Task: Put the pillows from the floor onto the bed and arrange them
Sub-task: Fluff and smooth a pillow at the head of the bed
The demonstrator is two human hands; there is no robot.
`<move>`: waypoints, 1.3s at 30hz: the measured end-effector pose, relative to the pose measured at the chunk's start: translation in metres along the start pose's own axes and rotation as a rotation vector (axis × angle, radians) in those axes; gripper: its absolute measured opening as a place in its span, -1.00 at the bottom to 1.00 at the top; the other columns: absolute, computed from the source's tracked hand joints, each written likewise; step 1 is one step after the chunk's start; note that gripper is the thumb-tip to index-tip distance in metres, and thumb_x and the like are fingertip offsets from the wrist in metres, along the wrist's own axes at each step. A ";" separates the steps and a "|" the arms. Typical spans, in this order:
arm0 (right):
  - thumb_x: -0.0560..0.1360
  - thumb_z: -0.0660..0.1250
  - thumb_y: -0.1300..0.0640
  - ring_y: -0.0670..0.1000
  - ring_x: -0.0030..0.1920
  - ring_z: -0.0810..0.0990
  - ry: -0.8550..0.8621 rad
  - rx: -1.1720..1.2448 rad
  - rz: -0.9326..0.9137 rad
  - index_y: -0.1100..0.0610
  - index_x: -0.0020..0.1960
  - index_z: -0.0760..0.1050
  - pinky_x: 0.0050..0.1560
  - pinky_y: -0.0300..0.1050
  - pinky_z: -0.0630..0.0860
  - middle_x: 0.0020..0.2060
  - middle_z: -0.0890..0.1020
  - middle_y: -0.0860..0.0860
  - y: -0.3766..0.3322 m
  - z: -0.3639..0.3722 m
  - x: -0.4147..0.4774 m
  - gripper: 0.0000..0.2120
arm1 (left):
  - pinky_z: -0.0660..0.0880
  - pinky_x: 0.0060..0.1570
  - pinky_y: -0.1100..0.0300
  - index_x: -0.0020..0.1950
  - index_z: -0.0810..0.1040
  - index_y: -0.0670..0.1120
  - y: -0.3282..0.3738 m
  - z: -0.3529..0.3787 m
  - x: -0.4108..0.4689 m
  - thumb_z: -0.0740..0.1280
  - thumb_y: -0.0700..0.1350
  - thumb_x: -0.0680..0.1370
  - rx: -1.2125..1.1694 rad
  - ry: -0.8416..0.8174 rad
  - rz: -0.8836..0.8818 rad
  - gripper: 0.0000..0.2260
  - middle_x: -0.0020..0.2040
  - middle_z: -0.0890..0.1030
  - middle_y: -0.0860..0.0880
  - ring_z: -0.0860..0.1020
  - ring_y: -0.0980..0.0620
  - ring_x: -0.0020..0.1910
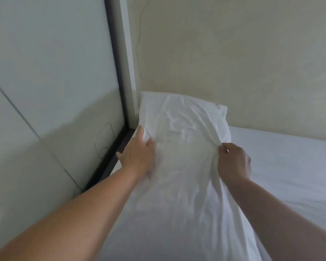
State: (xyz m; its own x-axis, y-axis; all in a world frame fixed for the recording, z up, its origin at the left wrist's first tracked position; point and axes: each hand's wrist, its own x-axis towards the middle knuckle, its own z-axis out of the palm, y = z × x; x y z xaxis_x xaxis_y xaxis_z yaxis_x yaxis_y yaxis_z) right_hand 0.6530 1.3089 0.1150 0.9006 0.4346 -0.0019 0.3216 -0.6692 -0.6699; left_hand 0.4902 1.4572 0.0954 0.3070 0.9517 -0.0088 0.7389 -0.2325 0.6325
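Bed (290, 166), covered by a smooth white sheet, fills the lower right of the head view and serves as the landmark for all positions below. Wall (233, 53), cream and faintly mottled, rises behind the head end of the bed. Pale panel (45, 72) with a dark vertical frame strip (115, 53) stands along the bed's left side and meets the wall at the corner.

Pillow (181, 132), in a wrinkled white case, lies on the bed at its far left corner. Its far end leans against the wall, its left edge is just beside the dark frame strip, and its near end runs down toward the camera along the bed's left side. The lower part of the pillow is blurred, so where its near edge ends against the sheet cannot be told.

Left hand (137, 155) lies on the pillow's left edge, toward the frame side of the bed. Its grip is wide: fingers extended and spread, palm down, pressing on the fabric rather than closing round it; the thumb points out toward the frame strip.

Right hand (233, 161) is at the pillow's right edge, toward the open middle of the bed. Its grip is narrow: fingers curled, pinching a gathered fold of the pillowcase, from which creases radiate across the pillow.
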 end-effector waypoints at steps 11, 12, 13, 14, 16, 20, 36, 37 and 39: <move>0.32 0.52 -0.09 0.18 -0.03 0.61 -0.415 0.111 0.474 0.27 0.13 0.51 0.05 0.05 0.56 -0.05 0.64 0.19 0.118 0.049 -0.087 -0.44 | 0.26 0.40 -0.15 0.55 -0.14 0.18 -0.123 0.035 -0.070 0.19 0.53 0.28 0.013 -0.497 -0.415 -0.02 0.53 0.14 -0.18 0.29 -0.23 0.44; 0.34 0.52 -0.03 0.16 -0.11 0.63 -0.374 0.118 0.449 0.27 0.04 0.56 -0.01 0.04 0.58 -0.15 0.66 0.17 0.119 0.048 -0.092 -0.57 | 0.28 0.39 -0.15 0.55 -0.11 0.19 -0.123 0.033 -0.068 0.19 0.53 0.26 -0.005 -0.490 -0.416 -0.02 0.51 0.16 -0.17 0.31 -0.22 0.43; 0.33 0.52 -0.02 0.14 -0.16 0.64 -0.352 0.123 0.417 0.25 -0.03 0.59 -0.05 0.03 0.59 -0.21 0.67 0.15 0.120 0.047 -0.097 -0.62 | 0.29 0.38 -0.14 0.55 -0.08 0.20 -0.124 0.030 -0.066 0.19 0.53 0.25 -0.021 -0.483 -0.421 -0.03 0.50 0.19 -0.16 0.33 -0.21 0.41; 0.31 0.52 -0.04 0.13 -0.16 0.64 -0.352 0.108 0.399 0.25 -0.05 0.60 -0.05 0.04 0.60 -0.22 0.68 0.13 0.119 0.046 -0.102 -0.61 | 0.30 0.38 -0.13 0.55 -0.06 0.21 -0.127 0.026 -0.065 0.19 0.53 0.24 -0.028 -0.474 -0.426 -0.04 0.50 0.20 -0.15 0.34 -0.20 0.41; 0.28 0.51 -0.10 0.14 -0.09 0.65 -0.386 0.050 0.382 0.24 -0.02 0.60 -0.01 0.02 0.58 -0.15 0.69 0.13 0.119 0.043 -0.111 -0.54 | 0.28 0.39 -0.11 0.55 -0.03 0.19 -0.135 0.017 -0.067 0.18 0.51 0.31 -0.006 -0.486 -0.419 -0.10 0.52 0.19 -0.15 0.32 -0.20 0.43; 0.37 0.40 -0.22 0.19 0.22 0.53 -0.478 -0.138 0.358 0.25 0.28 0.45 0.17 0.00 0.46 0.21 0.57 0.21 0.114 0.032 -0.116 -0.32 | 0.23 0.41 -0.09 0.57 -0.09 0.11 -0.143 0.009 -0.077 0.07 0.44 0.45 0.181 -0.477 -0.400 -0.20 0.54 0.13 -0.19 0.25 -0.22 0.47; 0.55 0.00 -0.28 0.01 0.56 -0.24 -0.582 -0.561 -0.301 -0.19 0.55 -0.12 0.51 0.18 -0.09 0.57 -0.23 -0.11 0.089 0.074 -0.118 -0.37 | -0.10 0.43 -0.32 0.55 -0.17 0.21 -0.157 0.046 -0.078 -0.15 0.34 0.54 0.463 -0.688 -0.016 -0.40 0.59 -0.18 0.12 -0.11 0.11 0.56; 0.55 0.00 -0.29 0.02 0.57 -0.22 -0.625 -0.582 -0.282 -0.18 0.55 -0.12 0.51 0.19 -0.04 0.57 -0.22 -0.10 0.089 0.073 -0.117 -0.36 | -0.10 0.43 -0.31 0.55 -0.17 0.19 -0.158 0.044 -0.078 -0.15 0.34 0.54 0.457 -0.699 -0.012 -0.39 0.59 -0.18 0.12 -0.11 0.11 0.56; 0.55 0.02 -0.28 0.04 0.57 -0.17 -0.646 -0.582 -0.267 -0.16 0.56 -0.11 0.50 0.17 0.03 0.58 -0.19 -0.09 0.082 0.071 -0.118 -0.35 | -0.12 0.44 -0.30 0.56 -0.19 0.17 -0.159 0.041 -0.082 -0.16 0.35 0.54 0.454 -0.713 -0.007 -0.37 0.59 -0.19 0.12 -0.12 0.12 0.56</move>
State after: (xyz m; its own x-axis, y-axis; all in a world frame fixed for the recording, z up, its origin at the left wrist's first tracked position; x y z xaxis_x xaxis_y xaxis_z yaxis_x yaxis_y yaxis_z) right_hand 0.5527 1.2452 0.0076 0.4923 0.7548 -0.4336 0.7510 -0.6201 -0.2269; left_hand 0.3715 1.4077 -0.0361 0.4936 0.6344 -0.5949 0.8649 -0.4300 0.2590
